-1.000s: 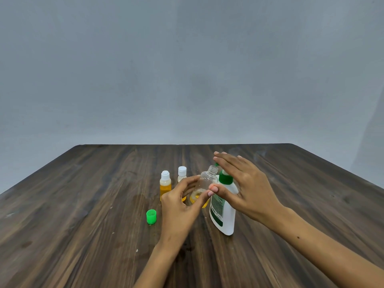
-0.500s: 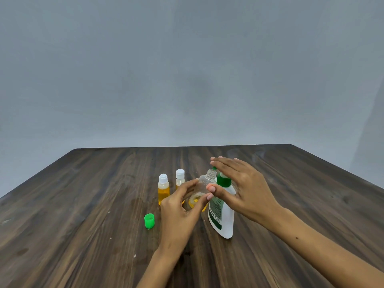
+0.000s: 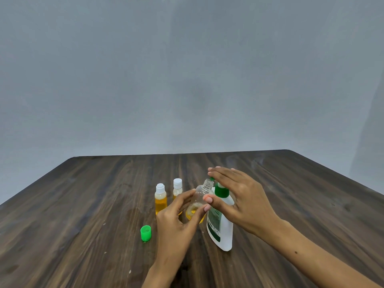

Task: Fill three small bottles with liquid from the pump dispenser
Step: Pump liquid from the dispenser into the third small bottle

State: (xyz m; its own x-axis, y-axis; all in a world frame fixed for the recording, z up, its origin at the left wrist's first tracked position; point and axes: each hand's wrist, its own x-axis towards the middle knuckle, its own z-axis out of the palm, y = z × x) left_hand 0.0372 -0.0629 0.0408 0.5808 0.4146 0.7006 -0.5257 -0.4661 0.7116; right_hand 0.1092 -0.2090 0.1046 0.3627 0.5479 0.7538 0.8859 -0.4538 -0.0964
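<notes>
My left hand (image 3: 176,217) grips a clear, uncapped small bottle (image 3: 199,201), tilted, with a little yellow liquid at its bottom. Its threaded mouth sits under the green nozzle of the white pump dispenser (image 3: 221,227). My right hand (image 3: 241,196) lies over the dispenser's green pump head with straight fingers, thumb against the bottle side. Two capped small bottles stand behind: one (image 3: 160,199) holding yellow liquid, the other (image 3: 177,189) partly hidden by my left hand.
A loose green cap (image 3: 145,233) lies on the dark wooden table (image 3: 83,204) left of my left wrist. A grey wall rises behind the table's far edge.
Both hands, the clear bottle and the dispenser keep their pose; the view has only shifted slightly. My right fingers stay on the pump head.
</notes>
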